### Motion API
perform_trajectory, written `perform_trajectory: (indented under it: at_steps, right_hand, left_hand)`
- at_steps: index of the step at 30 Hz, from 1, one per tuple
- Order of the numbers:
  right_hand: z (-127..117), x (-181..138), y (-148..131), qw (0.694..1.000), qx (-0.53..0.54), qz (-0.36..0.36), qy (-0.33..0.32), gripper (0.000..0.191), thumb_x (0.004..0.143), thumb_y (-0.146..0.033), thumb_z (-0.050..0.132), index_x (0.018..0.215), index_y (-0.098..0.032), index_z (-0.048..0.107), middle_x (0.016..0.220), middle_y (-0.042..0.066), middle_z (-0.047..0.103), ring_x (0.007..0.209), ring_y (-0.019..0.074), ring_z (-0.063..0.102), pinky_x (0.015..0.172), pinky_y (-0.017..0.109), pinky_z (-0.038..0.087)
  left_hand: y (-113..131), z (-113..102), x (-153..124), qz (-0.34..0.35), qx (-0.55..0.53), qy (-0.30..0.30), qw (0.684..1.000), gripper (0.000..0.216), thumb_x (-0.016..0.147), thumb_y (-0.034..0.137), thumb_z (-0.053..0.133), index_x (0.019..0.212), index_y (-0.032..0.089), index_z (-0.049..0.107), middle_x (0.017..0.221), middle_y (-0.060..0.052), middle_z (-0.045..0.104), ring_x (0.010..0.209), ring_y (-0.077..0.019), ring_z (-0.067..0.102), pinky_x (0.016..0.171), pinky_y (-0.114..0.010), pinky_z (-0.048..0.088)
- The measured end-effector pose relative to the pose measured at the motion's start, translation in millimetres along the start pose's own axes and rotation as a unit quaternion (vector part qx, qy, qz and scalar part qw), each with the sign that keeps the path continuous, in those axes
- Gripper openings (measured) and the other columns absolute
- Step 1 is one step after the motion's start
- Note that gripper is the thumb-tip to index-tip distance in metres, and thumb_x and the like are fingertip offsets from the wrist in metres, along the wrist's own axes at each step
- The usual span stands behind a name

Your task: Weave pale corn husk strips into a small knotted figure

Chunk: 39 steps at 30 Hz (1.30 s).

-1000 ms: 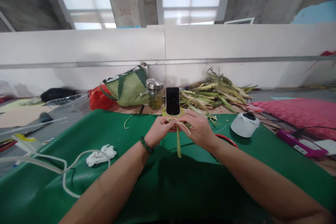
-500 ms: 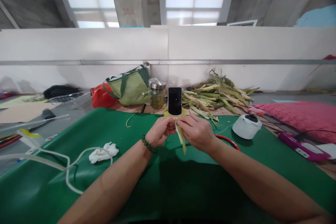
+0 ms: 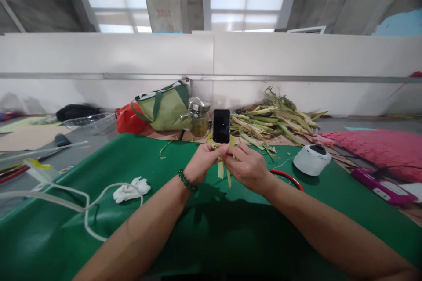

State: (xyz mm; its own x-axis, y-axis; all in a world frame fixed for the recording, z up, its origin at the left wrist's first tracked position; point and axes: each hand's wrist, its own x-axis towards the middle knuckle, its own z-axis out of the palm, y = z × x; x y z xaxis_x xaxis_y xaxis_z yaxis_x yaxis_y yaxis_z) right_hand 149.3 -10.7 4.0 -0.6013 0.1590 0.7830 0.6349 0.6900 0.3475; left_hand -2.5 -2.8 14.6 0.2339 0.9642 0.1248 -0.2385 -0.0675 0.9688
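Fingers (image 3: 216, 150) of the left hand (image 3: 202, 163) and right hand (image 3: 246, 167) are curled tight, pinching a leaf strip (image 3: 220, 170) between them. Just behind, at 12 o'clock, stands a phone (image 3: 221, 125). A jar (image 3: 198, 117) and bag (image 3: 161, 107) are at 11, and a leaf pile (image 3: 275, 118) at 1. A white drum (image 3: 311, 159) and red ring (image 3: 290, 176) lie at 3, a cord (image 3: 84, 204) at 9. All rest on a green cloth (image 3: 214, 237) before a white wall (image 3: 132, 57). The strip hangs from the fingertips toward 6, its ends loose.

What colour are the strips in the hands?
The strips are pale yellow-green, seen best in the head view.
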Motion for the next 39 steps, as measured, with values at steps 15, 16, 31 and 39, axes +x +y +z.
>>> perform_trajectory:
  at_steps: [15,16,31,39]
  right_hand:
    - [-10.6,6.5,50.7,0.813,0.446,0.286,-0.242,0.035,0.088,-0.043,0.047,0.084,-0.015,0.068,0.074,0.002,0.067,0.068,0.0148,0.06,0.06,0.025,0.045]
    - [-10.7,6.8,50.2,0.813,0.446,0.279,-0.25,0.038,0.089,-0.043,0.045,0.083,-0.015,0.068,0.071,0.002,0.066,0.065,0.0139,0.059,0.059,0.025,0.044]
    - [-3.8,3.9,14.6,0.994,0.063,-0.045,-0.071,0.013,0.088,-0.019,0.049,0.078,-0.018,0.058,0.083,0.008,0.063,0.08,0.0201,0.051,0.073,0.034,0.044]
    - [-2.4,3.4,11.1,0.999,0.018,-0.022,0.017,0.012,0.087,-0.021,0.053,0.083,-0.019,0.064,0.086,0.006,0.067,0.081,0.0193,0.053,0.074,0.033,0.046]
  left_hand:
    - [19.7,-9.3,-2.4,0.01,0.106,-0.074,0.992,0.029,0.069,0.036,0.073,0.086,0.013,0.074,0.064,-0.005,0.072,0.059,-0.0139,0.062,0.058,-0.023,0.045]
    - [20.0,-9.5,-2.5,0.009,0.115,-0.078,0.99,0.029,0.069,0.036,0.073,0.086,0.013,0.074,0.064,-0.005,0.072,0.059,-0.014,0.062,0.058,-0.023,0.045]
    - [3.7,-9.8,1.7,-0.028,0.044,-0.034,0.998,0.033,0.061,0.041,0.078,0.075,0.011,0.072,0.063,-0.003,0.066,0.055,-0.0105,0.053,0.057,-0.024,0.043]
    - [3.6,-6.2,1.4,0.016,0.048,-0.032,0.998,0.035,0.062,0.041,0.078,0.081,0.012,0.075,0.071,-0.006,0.071,0.067,-0.0134,0.058,0.067,-0.024,0.044]
